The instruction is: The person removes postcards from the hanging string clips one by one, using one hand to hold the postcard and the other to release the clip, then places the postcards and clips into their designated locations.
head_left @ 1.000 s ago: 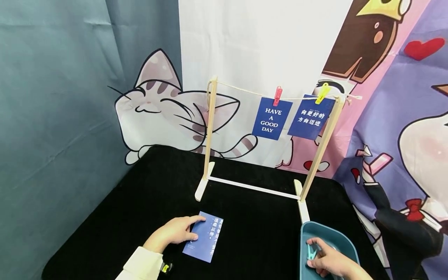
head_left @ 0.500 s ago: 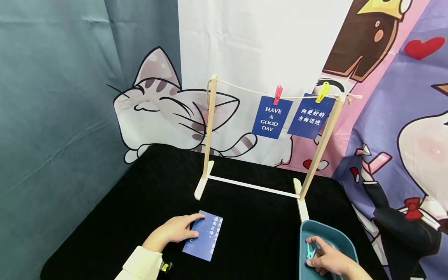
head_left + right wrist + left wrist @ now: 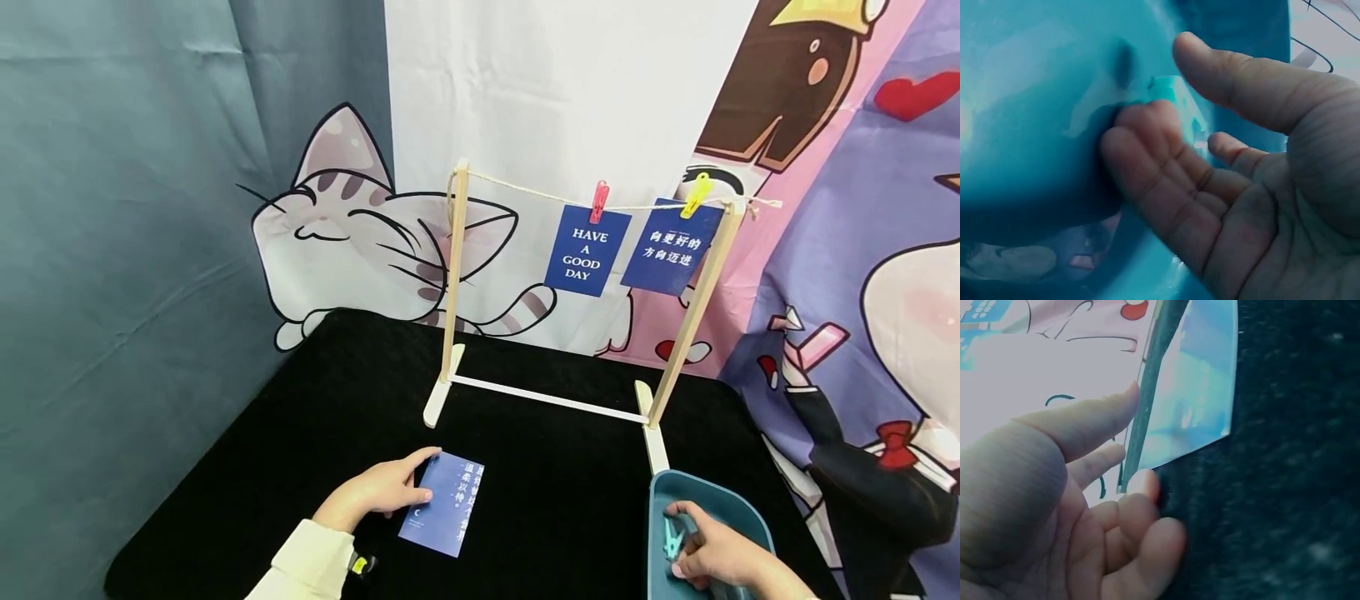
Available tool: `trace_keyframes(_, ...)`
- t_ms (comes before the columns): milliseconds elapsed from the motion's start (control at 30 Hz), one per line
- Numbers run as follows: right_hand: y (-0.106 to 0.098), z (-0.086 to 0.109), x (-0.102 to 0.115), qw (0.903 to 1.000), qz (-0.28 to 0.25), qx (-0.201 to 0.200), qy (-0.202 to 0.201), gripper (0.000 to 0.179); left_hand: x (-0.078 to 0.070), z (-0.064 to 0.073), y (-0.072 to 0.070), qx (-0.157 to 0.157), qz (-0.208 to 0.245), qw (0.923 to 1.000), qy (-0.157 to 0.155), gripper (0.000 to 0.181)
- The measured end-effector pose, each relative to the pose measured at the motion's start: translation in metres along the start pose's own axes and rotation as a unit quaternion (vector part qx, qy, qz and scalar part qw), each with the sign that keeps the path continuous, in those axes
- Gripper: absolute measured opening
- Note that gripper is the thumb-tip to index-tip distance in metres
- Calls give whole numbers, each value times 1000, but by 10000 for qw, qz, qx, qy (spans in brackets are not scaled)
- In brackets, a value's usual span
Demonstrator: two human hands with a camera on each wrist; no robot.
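A dark blue card (image 3: 444, 505) with white characters lies on the black cloth near the front. My left hand (image 3: 422, 477) is at its left edge, thumb on the face and index finger along the top corner. In the left wrist view that card (image 3: 1192, 394) edge is raised between thumb (image 3: 1094, 419) and fingers. My right hand (image 3: 678, 533) is inside the teal bin (image 3: 738, 510) at the front right and pinches a pale teal clothespin (image 3: 672, 539). The right wrist view shows my fingers (image 3: 1147, 156) against the clothespin (image 3: 1179, 103), thumb above.
A wooden rack (image 3: 455, 283) with a string across its top stands mid-table. Two blue cards hang on the string's right half, one under a red peg (image 3: 598, 202), one under a yellow peg (image 3: 696, 194). Cartoon cloth backdrops stand behind and to the right.
The view has shifted slightly. My right hand has moved a little inside the bin with the clothespin. My left hand stays at the card's edge.
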State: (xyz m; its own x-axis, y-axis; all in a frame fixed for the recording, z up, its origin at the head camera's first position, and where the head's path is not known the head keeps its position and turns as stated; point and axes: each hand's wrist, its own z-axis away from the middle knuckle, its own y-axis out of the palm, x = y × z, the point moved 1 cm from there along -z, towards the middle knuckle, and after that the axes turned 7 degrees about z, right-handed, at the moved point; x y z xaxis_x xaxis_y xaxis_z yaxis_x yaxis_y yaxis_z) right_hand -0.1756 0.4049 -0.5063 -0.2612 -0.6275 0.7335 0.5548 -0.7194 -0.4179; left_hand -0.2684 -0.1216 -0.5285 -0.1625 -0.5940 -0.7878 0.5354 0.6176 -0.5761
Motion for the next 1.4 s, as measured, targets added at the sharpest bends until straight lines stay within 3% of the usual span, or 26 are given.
trace_keyframes(100,0,3,5,9991,307,-129,268,72,-2,-2,-1,-14,146,9999,11,68)
trace_keyframes(167,-1,5,10,9975,547,-286,354,66,-4,-4,-2,-138,-19,9999,76,64)
trace_keyframes(267,-6,9,18,9946,832,-478,393,48,-8,-12,-4,-561,-622,9961,261,48)
trace_keyframes(367,-13,11,28,9913,1106,-596,381,29,-15,-22,-6,-1047,-1197,9865,393,30)
trace_keyframes(500,-21,10,47,9848,1477,-768,488,22,-27,-33,-10,-1365,-1255,9819,382,19)
trace_keyframes(633,-29,9,65,9803,1650,-946,540,21,-39,-41,-16,-1423,-1110,9825,456,12)
trace_keyframes(867,-45,9,91,9821,1605,-904,399,22,-62,-56,-27,-1345,-706,9825,1082,8)
trace_keyframes(1033,-54,3,117,9737,2017,-1039,198,22,-84,-64,-34,-1166,-830,9817,1257,20)
trace_keyframes(1167,-62,-1,140,9683,2219,-1145,41,20,-99,-76,-39,-1195,-760,9797,1420,21)
trace_keyframes(1400,-79,-10,176,9451,2908,-1487,-112,22,-120,-94,-49,-1313,-452,9781,1549,18)
